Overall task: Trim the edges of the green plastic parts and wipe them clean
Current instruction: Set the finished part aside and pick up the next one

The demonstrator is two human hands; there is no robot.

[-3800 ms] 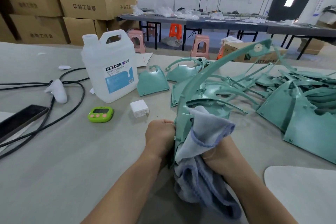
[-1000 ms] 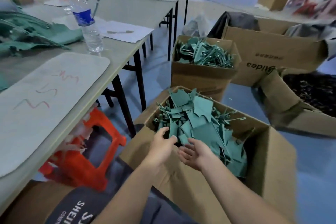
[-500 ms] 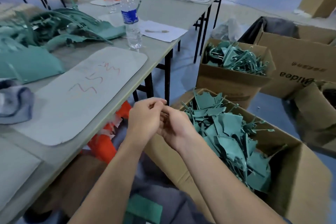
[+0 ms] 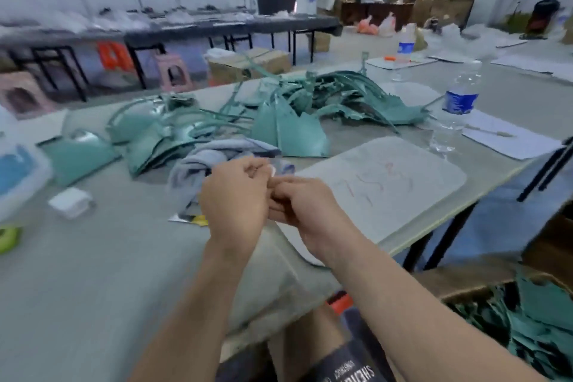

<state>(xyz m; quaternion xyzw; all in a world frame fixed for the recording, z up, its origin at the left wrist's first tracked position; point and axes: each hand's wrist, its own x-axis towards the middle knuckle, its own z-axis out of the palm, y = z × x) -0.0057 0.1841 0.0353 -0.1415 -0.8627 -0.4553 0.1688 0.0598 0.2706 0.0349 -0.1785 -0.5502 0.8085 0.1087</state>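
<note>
Hands meet above the table [image 4: 93, 273]: left hand [image 4: 235, 195] and right hand [image 4: 305, 206] touch, their fingers [image 4: 288, 187] curled against each other. The blur hides whether they pinch anything. Just beyond the fingers lies a grey cloth [image 4: 198, 164], and to their right a pale mat [image 4: 403, 183] with red scribbles. Farther back, behind the cloth, green plastic parts [image 4: 294, 130] are heaped on the table. A water bottle [image 4: 459, 102] stands far right.

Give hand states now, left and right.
Left hand: closed, fingers curled against the right hand, nothing visibly held.
Right hand: closed, fingers curled, nothing visibly held.
</note>
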